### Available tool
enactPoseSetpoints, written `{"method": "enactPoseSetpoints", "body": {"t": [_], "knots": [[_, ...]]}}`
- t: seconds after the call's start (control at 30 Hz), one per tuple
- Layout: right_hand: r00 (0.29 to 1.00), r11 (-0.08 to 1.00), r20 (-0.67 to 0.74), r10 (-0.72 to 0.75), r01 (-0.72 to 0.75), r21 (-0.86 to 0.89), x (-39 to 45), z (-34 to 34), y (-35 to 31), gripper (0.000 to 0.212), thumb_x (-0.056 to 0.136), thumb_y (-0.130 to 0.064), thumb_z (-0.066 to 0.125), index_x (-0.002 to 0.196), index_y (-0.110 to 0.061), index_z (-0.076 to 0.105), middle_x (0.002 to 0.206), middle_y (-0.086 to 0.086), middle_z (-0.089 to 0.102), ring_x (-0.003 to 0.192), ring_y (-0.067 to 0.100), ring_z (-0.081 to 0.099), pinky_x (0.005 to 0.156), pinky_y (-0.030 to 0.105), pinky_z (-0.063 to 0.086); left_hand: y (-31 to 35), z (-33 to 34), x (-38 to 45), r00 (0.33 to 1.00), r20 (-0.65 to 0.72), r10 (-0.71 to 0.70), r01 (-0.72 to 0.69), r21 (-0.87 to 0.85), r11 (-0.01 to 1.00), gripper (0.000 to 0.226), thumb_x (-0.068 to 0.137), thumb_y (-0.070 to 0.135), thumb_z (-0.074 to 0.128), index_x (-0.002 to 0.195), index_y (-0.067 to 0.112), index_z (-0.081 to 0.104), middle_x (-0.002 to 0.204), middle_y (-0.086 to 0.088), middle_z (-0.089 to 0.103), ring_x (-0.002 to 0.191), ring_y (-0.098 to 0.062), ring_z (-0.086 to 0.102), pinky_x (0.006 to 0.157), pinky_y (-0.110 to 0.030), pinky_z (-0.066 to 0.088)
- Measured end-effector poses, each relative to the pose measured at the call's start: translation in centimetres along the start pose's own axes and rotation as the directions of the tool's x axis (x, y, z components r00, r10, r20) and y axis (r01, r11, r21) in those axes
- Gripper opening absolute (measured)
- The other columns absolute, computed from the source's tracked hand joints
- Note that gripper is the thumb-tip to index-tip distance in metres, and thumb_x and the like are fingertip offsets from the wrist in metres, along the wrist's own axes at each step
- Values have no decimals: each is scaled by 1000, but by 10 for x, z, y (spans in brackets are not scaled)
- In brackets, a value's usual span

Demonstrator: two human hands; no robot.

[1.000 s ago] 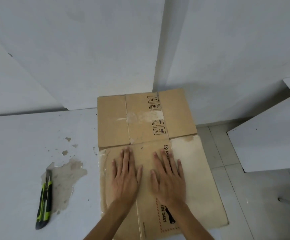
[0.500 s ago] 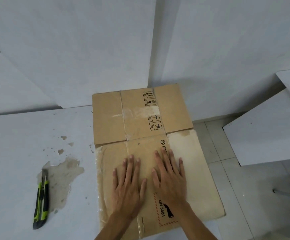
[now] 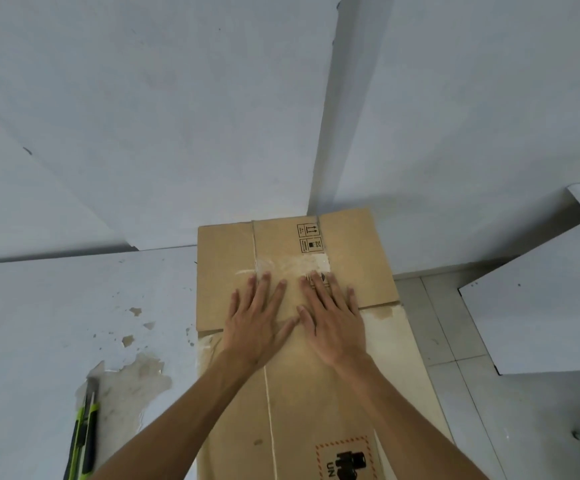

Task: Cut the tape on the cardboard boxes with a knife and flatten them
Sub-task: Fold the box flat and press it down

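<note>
A bare, plain workroom or storage corner, not clearly a home or a shop. White walls (image 3: 143, 116) meet at twelve o'clock, a worn white table (image 3: 39, 323) with peeling paint lies at nine, and grey floor tiles (image 3: 454, 393) show at three.

A white table (image 3: 39, 323) fills the lower left, its coating chipped into small flecks and one large bare patch (image 3: 136, 379) of dull brown. Behind it white walls (image 3: 143, 116) meet in a corner. To the right, a pale tiled floor (image 3: 454, 393) runs under a white board (image 3: 541, 306).
</note>
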State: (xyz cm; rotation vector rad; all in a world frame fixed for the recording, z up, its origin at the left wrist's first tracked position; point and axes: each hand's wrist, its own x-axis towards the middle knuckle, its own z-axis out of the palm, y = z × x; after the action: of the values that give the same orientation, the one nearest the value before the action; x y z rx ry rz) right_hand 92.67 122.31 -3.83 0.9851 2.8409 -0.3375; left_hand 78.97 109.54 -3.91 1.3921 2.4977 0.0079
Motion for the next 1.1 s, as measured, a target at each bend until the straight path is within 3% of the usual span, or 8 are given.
{"method": "enactPoseSetpoints", "body": {"t": [0.23, 0.43, 0.53, 0.6, 0.67, 0.77, 0.93, 1.1], "knots": [[1000, 1000, 10, 15, -15, 7, 38, -10, -9, 71, 100, -65, -7, 164, -40, 9, 173, -10, 3, 159, 25, 6, 127, 56, 5, -13, -3, 12, 994, -37, 100, -97, 66, 993, 87, 93, 86, 24, 154, 28, 43, 157, -13, 44, 141, -38, 45, 114, -57, 40], [997, 999, 61, 42, -43, 12, 80, -18, -11, 59, 104, -68, 5, 159, -52, -11, 169, -14, -19, 156, 27, -24, 124, 61, -10, -18, -19, 36, 977, -102, 188, -179, 87, 980, 103, 77, 99, 33, 138, 20, 53, 133, -11, 52, 108, -33, 54, 98, -50, 52], [996, 1000, 90, 24, -23, -12, 82, -22, -8, 61, 102, -69, 4, 156, -52, -20, 168, -13, -26, 155, 28, -26, 122, 61, -15, -24, -35, 53, 984, -173, 36, -64, -155, 986, 97, 77, 95, 41, 134, 17, 48, 130, -6, 42, 106, -25, 48, 82, -40, 58], [996, 1000, 92, -6, 9, -29, 88, -27, -3, 63, 100, -71, 7, 159, -52, -9, 172, -10, -11, 158, 31, -9, 123, 61, -11, -31, -38, 65, 990, -123, -64, 36, -224, 974, 101, 77, 93, 36, 151, 24, 35, 149, -8, 28, 127, -30, 40, 95, -46, 55], [995, 998, 87, -47, 52, -47, 98, -32, 4, 66, 97, -76, 9, 159, -52, 5, 169, -7, 6, 154, 32, 9, 123, 63, -4, -39, -34, 75, 993, -26, -113, 108, -151, 983, 113, 72, 97, 23, 164, 32, 8, 167, -15, -3, 152, -40, 9, 123, -54, 26], [995, 993, 60, -85, 90, -74, 108, -31, 14, 74, 95, -81, 6, 160, -46, 14, 164, -2, 15, 152, 36, 17, 122, 67, 4, -47, -27, 86, 984, 87, -152, 164, -141, 976, 125, 60, 105, 17, 157, 39, -27, 160, -12, -44, 151, -38, -32, 122, -59, -7], [999, 999, 30, 14, -13, -39, 113, -22, 19, 83, 89, -89, 0, 161, -48, -7, 170, -2, -24, 154, 37, -26, 119, 68, -15, -52, -24, 93, 972, 168, -164, 191, -163, 968, 128, 64, 105, 34, 150, 42, -38, 149, -5, -58, 140, -37, -48, 116, -68, -16], [996, 997, 74, 44, -38, -72, 117, -20, 16, 84, 87, -90, -3, 158, -47, -20, 166, -2, -34, 151, 37, -33, 116, 73, -14, -50, -20, 95, 972, 151, -177, 197, -127, 972, 130, 57, 109, 21, 148, 40, -40, 150, -9, -56, 140, -39, -48, 116, -69, -17]]}}
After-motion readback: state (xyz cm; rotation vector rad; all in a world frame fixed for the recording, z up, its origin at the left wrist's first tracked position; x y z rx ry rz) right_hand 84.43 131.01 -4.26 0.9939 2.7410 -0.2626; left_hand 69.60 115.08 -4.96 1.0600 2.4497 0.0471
